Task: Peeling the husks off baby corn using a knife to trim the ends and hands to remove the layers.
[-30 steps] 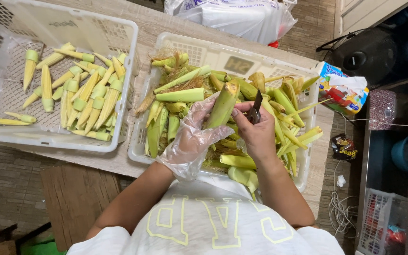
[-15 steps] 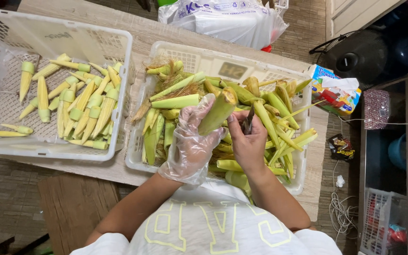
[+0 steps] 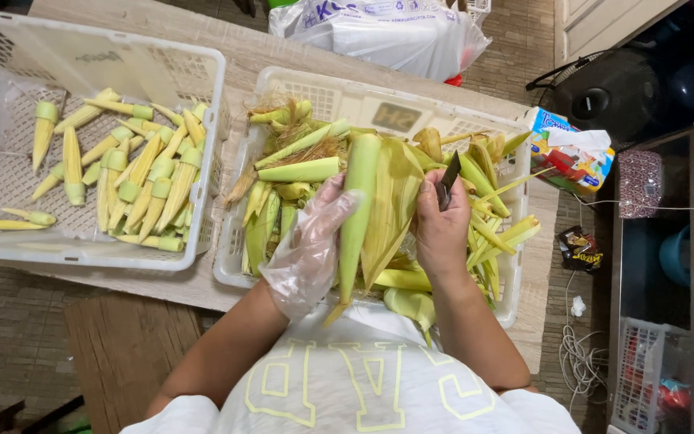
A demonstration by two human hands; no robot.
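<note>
My left hand (image 3: 311, 245), in a clear plastic glove, grips a green ear of baby corn (image 3: 359, 205) held upright over the white basket (image 3: 379, 104) of unhusked ears. My right hand (image 3: 442, 229) holds a small dark knife (image 3: 448, 180) and pulls the pale husk leaves (image 3: 395, 209) away from the ear's right side. Several unhusked green ears (image 3: 299, 171) lie in the basket beneath both hands.
A second white basket (image 3: 202, 64) at left holds several peeled baby corns (image 3: 142, 181). A white plastic bag (image 3: 379, 32) lies behind the baskets. A colourful box (image 3: 570, 153) sits at the table's right end. Shelves, crates and cables stand on the right.
The ear has turned from a slant to upright in my left hand. Its husk has been split open and spread to the right by my knife hand.
</note>
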